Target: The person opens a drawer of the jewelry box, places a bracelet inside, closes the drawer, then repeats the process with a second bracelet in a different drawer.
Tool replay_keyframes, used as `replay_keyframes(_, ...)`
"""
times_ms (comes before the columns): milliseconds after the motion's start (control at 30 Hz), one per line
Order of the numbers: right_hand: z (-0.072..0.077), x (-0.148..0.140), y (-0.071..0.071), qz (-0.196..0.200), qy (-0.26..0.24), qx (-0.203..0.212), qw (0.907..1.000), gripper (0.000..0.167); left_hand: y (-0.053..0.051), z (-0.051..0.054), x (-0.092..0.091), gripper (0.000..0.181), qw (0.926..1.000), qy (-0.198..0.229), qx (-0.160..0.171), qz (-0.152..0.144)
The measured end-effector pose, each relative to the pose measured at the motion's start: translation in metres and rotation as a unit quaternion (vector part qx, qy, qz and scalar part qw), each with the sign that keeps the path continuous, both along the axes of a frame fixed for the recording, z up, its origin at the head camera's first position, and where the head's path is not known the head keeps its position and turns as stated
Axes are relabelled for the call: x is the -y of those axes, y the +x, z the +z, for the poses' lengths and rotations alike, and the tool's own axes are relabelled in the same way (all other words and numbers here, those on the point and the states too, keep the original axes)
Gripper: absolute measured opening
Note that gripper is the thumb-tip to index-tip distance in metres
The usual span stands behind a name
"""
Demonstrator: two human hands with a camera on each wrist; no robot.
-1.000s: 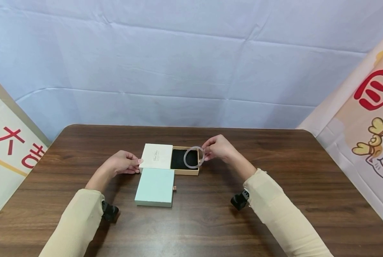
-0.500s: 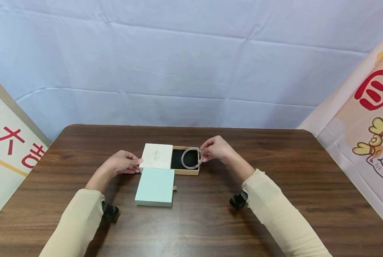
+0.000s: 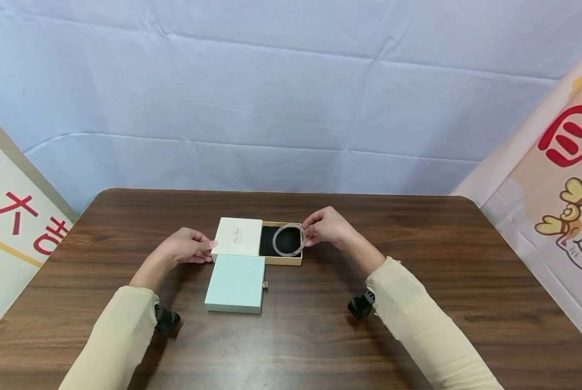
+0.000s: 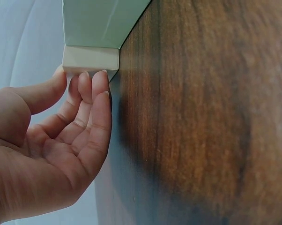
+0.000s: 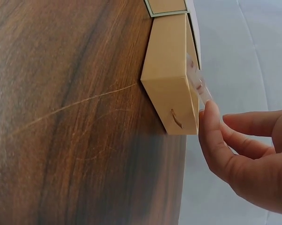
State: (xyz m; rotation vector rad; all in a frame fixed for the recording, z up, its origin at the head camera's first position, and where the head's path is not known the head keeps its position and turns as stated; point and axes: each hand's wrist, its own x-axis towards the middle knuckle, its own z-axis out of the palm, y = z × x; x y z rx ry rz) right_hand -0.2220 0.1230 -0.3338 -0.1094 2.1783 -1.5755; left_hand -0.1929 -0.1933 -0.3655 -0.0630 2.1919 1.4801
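Note:
A white drawer box lies on the table, its printed sleeve (image 3: 237, 236) to the left. Out of the sleeve's right side stands the cream drawer (image 3: 283, 261), lined with a black pad (image 3: 266, 241). My left hand (image 3: 189, 246) holds the sleeve's left end, thumb on the top edge and curled fingertips against the end. With thumb and fingers, my right hand (image 3: 327, 225) pinches a pale translucent bangle (image 3: 274, 241) by its right side. The bangle leans over the drawer; in the right wrist view, the bangle (image 5: 197, 80) reaches in past the drawer's rim.
A mint-green box (image 3: 235, 281) with a small tab on its right side lies right in front of the white box. The wooden table (image 3: 393, 227) backs onto a pale cloth (image 3: 271, 108). Printed banners hang on both sides.
My right hand has moved slightly left with the bangle, which now lies further over the black pad. The left hand and both boxes have stayed in place.

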Motion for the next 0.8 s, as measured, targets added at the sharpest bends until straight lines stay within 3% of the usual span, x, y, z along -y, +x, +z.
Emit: replay_keyframes(800, -0.0049, 0.0032, -0.0009, 0.011, 0.002, -0.001, 0.9999, 0.021, 0.0002, 0.0009, -0.0008, 0.024, 1.0, 0.003, 0.001, 0.001)
